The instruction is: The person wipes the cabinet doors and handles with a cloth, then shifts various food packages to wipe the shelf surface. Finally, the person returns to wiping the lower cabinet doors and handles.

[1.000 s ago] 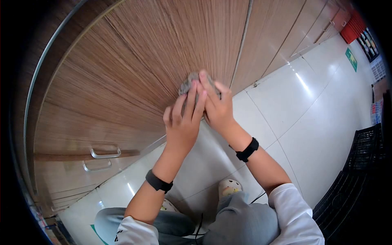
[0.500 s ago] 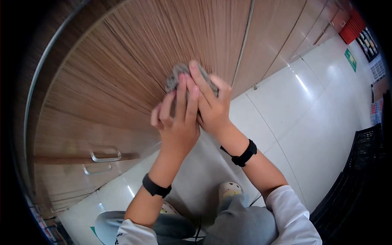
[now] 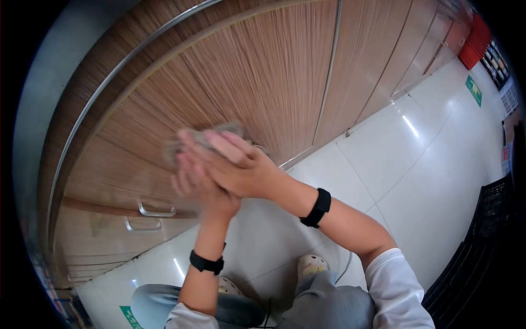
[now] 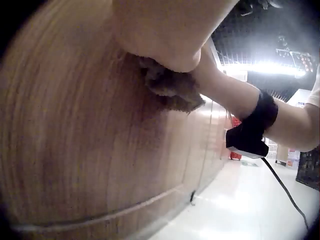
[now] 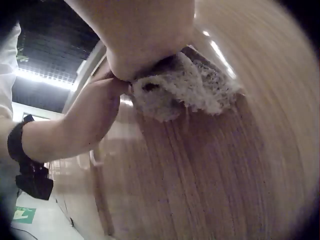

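Cloth (image 5: 187, 87) on cabinet (image 3: 263, 71), R hand (image 3: 235, 164) atop; blk crate (image 3: 493, 205) contents unclear.

In the upper middle of the frame, a fluffy grey cloth (image 5: 172, 90) is pressed to a glossy brown wood-grain panel (image 5: 200, 175) by the bare right hand (image 5: 147, 42), whose fingers are hidden. At the left, the left forearm (image 5: 70, 130) is circled by a black fabric strap (image 5: 16, 141). Lower left, a green rectangular sign (image 5: 25, 215) is seen.
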The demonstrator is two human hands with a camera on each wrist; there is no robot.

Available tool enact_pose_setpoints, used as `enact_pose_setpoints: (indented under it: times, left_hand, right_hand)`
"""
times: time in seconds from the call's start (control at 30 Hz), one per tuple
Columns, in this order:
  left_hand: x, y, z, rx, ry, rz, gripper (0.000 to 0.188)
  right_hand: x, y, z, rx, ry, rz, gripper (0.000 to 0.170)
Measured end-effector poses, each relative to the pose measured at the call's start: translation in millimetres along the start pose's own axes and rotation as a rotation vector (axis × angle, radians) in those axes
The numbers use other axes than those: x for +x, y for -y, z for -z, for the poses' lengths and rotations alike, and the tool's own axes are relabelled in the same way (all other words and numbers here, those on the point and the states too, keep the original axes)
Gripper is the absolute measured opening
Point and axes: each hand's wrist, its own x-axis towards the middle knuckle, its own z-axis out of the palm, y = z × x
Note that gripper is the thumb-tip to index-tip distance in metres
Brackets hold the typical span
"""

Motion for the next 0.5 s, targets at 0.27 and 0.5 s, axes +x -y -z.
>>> enact_pose_setpoints:
  times: [0.27,0.5]
  left_hand:
    - [70.8,-9.6,3.6,0.054,-0.114,-0.007,0.064]
    - [111.1,-80.3,-31.6,-0.183,0.169,-0.168,0.054]
  right_hand:
    - [50.1,-39.6,11.5,-0.164,-0.146,0.011,0.036]
    - [7.1,-102.3,49.8,-0.233,-0.092,-0.357,0.038]
